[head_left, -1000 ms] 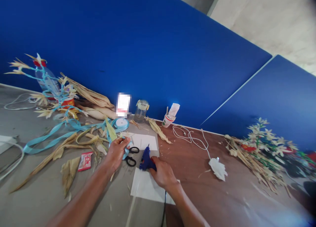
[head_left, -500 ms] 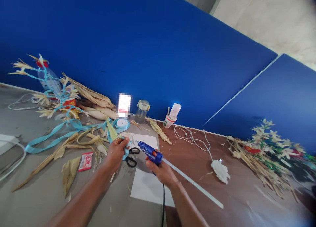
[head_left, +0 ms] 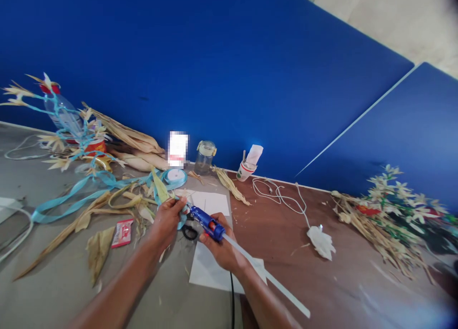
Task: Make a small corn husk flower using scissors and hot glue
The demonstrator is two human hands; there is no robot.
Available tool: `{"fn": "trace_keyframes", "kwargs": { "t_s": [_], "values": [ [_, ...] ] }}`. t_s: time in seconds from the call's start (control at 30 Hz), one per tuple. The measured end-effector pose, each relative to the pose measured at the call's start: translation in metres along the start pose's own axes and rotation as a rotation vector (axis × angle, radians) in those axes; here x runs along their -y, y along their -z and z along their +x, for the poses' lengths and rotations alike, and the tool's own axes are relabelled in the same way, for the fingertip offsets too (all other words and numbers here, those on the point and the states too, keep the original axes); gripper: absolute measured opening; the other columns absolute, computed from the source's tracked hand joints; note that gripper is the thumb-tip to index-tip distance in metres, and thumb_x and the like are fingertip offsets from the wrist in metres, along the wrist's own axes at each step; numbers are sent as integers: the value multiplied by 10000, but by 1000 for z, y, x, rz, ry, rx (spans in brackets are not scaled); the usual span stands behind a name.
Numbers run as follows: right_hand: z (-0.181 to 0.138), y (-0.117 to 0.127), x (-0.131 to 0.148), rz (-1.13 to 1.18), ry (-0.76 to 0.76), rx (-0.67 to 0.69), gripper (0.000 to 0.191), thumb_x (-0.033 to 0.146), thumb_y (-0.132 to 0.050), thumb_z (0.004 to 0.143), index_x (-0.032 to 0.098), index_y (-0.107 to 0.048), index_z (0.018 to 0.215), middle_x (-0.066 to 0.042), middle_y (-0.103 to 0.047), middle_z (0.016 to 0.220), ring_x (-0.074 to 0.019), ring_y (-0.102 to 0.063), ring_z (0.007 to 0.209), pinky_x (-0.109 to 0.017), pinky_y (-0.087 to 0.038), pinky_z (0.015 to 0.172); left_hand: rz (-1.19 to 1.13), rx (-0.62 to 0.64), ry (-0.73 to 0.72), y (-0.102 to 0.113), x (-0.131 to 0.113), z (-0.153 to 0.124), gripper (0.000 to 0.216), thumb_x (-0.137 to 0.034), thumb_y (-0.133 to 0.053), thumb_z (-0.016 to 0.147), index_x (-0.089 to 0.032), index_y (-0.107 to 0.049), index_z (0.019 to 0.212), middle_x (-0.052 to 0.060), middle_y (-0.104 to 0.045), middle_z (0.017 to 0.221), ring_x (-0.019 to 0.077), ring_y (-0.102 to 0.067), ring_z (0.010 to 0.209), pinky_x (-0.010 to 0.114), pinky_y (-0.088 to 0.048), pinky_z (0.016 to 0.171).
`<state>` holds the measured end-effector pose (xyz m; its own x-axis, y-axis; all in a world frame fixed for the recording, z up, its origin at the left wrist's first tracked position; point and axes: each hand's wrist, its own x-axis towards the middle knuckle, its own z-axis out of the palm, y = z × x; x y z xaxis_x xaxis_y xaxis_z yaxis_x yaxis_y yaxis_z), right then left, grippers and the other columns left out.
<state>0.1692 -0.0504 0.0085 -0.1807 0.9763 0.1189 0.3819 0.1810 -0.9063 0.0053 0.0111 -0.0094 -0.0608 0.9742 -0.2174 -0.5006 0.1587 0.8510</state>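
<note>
My right hand (head_left: 224, 252) is wrapped round a blue hot glue gun (head_left: 204, 219), a long white glue stick (head_left: 274, 280) jutting from its back end. The gun's nozzle points left, close to the fingertips of my left hand (head_left: 166, 221). Those fingers are pinched on a light blue ribbon (head_left: 182, 220), part of which hangs below them; its end at the nozzle is too small to make out. Black-handled scissors (head_left: 189, 232) lie partly hidden between the hands. Behind my left hand are a blue ribbon roll (head_left: 176, 176) and a greenish corn husk (head_left: 160, 185).
Dried husks (head_left: 86, 214) and a red packet (head_left: 122, 233) lie at left, before a ribbon-wrapped branch (head_left: 57, 107) with husk flowers. A glass jar (head_left: 205, 158), paper cup (head_left: 246, 170) and white cable (head_left: 282, 200) stand along the blue partition (head_left: 214, 71). White flowers (head_left: 393, 190) are at right.
My right hand has brought the glue gun left and slightly up, so its nozzle is nearer my left fingertips. My left hand keeps its pinch. The view has shifted slightly.
</note>
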Motion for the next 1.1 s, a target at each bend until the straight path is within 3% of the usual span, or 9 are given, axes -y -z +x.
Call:
{"fn": "trace_keyframes", "kwargs": {
  "t_s": [0.23,1.1],
  "values": [
    [1,0,6,-50,51,-23,187,308,-601,753,196,-465,814,26,-491,694,-112,-469,606,-225,-396,571,7,6,9,-4,-4,-4,298,-372,-737,598,-138,-561,651,-30,-544,541,79,-483,465,197,-384,454],
    [0,-1,7,-128,97,-65,178,331,-594,765,199,-476,741,14,-461,692,-122,-482,608,-239,-410,568,-14,12,-13,-3,-1,-1,274,-353,-741,611,-134,-587,668,-35,-544,570,67,-481,484,186,-393,475]
  ]
}}
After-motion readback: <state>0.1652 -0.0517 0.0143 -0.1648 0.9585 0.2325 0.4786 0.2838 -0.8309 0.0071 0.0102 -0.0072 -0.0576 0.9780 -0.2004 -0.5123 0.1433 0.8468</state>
